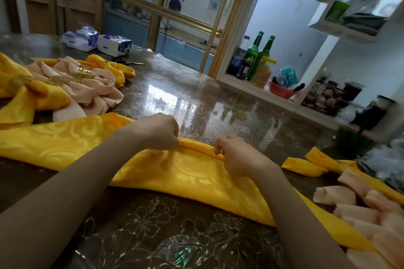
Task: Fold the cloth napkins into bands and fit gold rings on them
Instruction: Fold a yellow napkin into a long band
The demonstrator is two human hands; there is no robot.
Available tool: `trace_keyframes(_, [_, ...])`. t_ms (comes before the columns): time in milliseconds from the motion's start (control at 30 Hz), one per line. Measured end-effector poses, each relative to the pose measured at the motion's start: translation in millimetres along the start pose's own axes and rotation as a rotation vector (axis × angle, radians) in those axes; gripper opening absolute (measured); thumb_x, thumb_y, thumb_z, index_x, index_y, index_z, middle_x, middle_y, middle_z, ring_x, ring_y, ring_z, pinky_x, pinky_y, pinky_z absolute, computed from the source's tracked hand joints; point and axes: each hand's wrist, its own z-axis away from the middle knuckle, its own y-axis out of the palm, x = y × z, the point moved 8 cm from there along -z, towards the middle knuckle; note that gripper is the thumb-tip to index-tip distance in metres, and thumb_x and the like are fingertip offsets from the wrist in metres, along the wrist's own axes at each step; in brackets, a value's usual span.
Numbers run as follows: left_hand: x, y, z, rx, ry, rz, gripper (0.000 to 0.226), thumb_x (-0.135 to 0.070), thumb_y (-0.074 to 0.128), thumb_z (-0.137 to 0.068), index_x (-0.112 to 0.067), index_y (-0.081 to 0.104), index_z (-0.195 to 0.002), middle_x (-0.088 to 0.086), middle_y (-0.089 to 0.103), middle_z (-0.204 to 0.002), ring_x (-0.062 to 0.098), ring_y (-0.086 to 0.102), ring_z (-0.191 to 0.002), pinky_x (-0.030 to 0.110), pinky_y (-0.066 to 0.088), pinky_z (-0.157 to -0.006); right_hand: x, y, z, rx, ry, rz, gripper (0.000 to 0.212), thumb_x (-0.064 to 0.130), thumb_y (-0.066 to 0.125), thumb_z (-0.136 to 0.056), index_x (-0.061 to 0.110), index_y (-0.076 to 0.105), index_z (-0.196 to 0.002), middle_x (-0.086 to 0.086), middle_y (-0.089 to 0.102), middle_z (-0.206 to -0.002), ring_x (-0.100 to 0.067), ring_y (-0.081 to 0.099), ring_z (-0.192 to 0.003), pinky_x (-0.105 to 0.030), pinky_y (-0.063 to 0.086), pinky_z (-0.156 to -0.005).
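Head camera, looking down across a glossy dark desk [175, 236] printed with pale flowers. I see two bare forearms reaching in from 7 and 5 o'clock.

At the centre lies a yellow napkin [188, 172] with a woven scroll pattern, stretched in a long strip from 9 o'clock toward 4 o'clock. Its far edge is turned over into a soft roll. The left hand [161, 131] pinches that rolled edge with curled fingers. The right hand [234, 155], just beside it toward 3 o'clock, pinches the same edge the same way. Neither hand holds anything else.

At 10 o'clock sits a heap of finished napkins [87, 85], yellow and pale pink, each gathered through a gold ring [84, 70]. At 4 o'clock is a pile of pink napkins [360, 203] with a yellow one behind it; I cannot tell whether they carry rings. Scissors [129, 62] lie at 11 o'clock beyond the heap.

I judge the step in hand to be the folding: the cloth is being narrowed into a band, and no ring is on it yet. I expect the next move calls for turning the rolled edge toward the body again, evenly along the whole length, and pressing it flat. I see no loose ring within reach, so one would have to be found.
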Motion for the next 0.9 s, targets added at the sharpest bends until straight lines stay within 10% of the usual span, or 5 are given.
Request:
trace_keyframes(133, [2.3, 3.0, -4.1, -0.081, -0.005, 0.002, 0.018, -0.029, 0.054, -0.093, -0.014, 0.060, -0.099, 0.006, 0.062, -0.103, 0.022, 0.058, -0.091, 0.036, 0.050, -0.081, 23.7, -15.5, 3.6, -0.352, -0.053, -0.020, 0.028, 0.013, 0.041, -0.096, 0.013, 0.054, -0.121, -0.007, 0.051, -0.124, -0.025, 0.047, -0.116, -0.036, 0.039, -0.097])
trace_keyframes(333, [13.5, 9.0, -9.1, -0.039, -0.078, 0.084, 0.028, -0.031, 0.056, -0.093, -0.013, 0.057, -0.115, 0.008, 0.056, -0.122, 0.024, 0.053, -0.109, 0.032, 0.043, -0.089, 21.0, 39.5, -13.2, 0.084, -0.048, -0.202, 0.058, 0.051, 0.017, -0.099, 0.028, 0.005, -0.151, 0.006, -0.001, -0.159, -0.013, -0.005, -0.146, -0.038, -0.008, -0.116])
trace_keyframes(600, [22.3, -4.0, -5.5, -0.060, -0.014, 0.109, 0.022, -0.026, 0.068, -0.085, -0.017, 0.070, -0.105, 0.004, 0.054, -0.103, 0.015, 0.046, -0.090, 0.026, 0.040, -0.079, -6.8, 3.6, -4.5, -0.177, 0.012, -0.409, 0.032, 0.021, 0.051, -0.096, 0.015, 0.056, -0.127, -0.001, 0.058, -0.124, -0.016, 0.051, -0.114, -0.028, 0.040, -0.096])
trace_keyframes(767, [28.6, -2.9, -6.3, -0.013, -0.026, 0.092, 0.020, -0.027, 0.067, -0.086, -0.024, 0.068, -0.106, -0.003, 0.058, -0.100, 0.015, 0.052, -0.092, 0.027, 0.045, -0.080, -23.4, -3.6, -0.6, -0.094, 0.038, -0.381, 0.023, 0.010, 0.059, -0.087, 0.015, 0.062, -0.109, 0.010, 0.049, -0.087, -0.011, 0.048, -0.086, -0.015, 0.038, -0.062])
trace_keyframes(900, [32.6, -6.5, -5.1, 0.004, -0.031, 0.100, 0.018, -0.022, 0.066, -0.085, -0.025, 0.067, -0.103, -0.003, 0.057, -0.098, 0.015, 0.053, -0.091, 0.026, 0.044, -0.076, -25.7, -6.4, -1.6, -0.160, 0.050, -0.396, 0.018, 0.005, 0.060, -0.083, 0.014, 0.062, -0.098, 0.004, 0.053, -0.086, -0.013, 0.051, -0.083, -0.027, 0.048, -0.073])
